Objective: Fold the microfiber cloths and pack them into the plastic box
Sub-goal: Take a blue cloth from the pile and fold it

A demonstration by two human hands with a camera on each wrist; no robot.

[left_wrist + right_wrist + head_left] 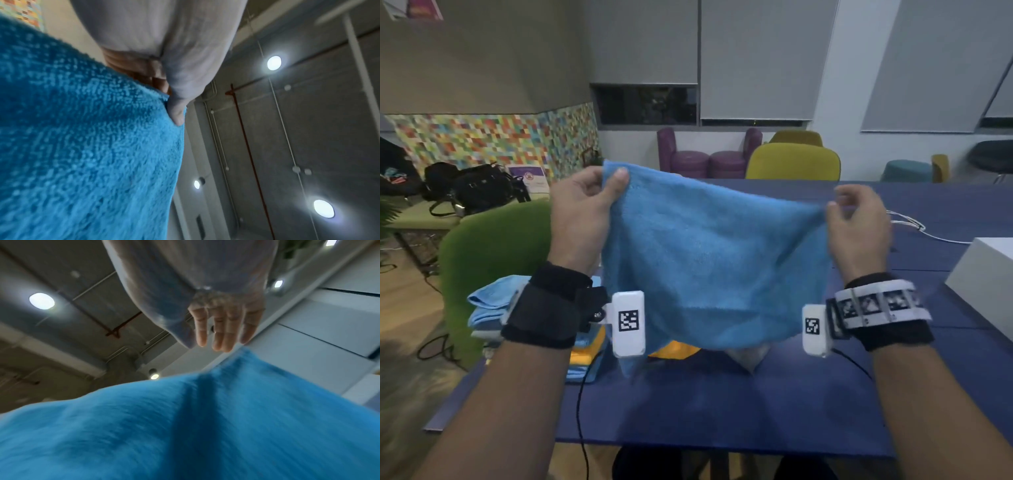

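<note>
I hold a blue microfiber cloth (709,260) spread in the air above the dark blue table (722,404). My left hand (616,183) pinches its top left corner, with the thumb on the near face. My right hand (832,208) pinches the top right corner. In the left wrist view the thumb of the left hand (176,112) presses into the blue cloth (82,146). In the right wrist view the curled fingers of the right hand (207,339) sit just above a raised peak of the cloth (205,418). A stack of blue and yellow cloths (489,305) lies at the table's left edge, partly hidden.
A white box (986,284) stands at the table's right edge. White cables (914,228) trail behind my right hand. A pale item (750,356) peeks out under the hanging cloth. A green chair (493,260) is at the left, with more chairs beyond the table.
</note>
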